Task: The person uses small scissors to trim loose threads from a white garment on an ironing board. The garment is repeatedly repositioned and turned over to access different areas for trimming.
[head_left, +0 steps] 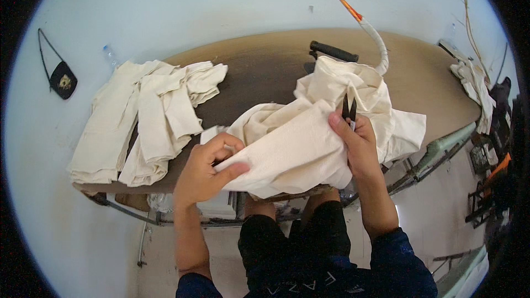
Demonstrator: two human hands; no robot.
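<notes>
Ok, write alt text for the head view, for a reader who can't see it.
A person's left hand and right hand hold a cream cloth at the near edge of a brown table, the right also gripping dark snips. Bunched cream fabric lies beyond, near a black handle; layered cream pieces lie at left.

Creased cream cloth (pixel 290 152), black snips (pixel 346 107)

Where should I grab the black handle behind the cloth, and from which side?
Probably around the middle of the black handle, coming from above: its long, ridged bar shows beyond the bunched cream cloth, which crowds its near side.
</notes>
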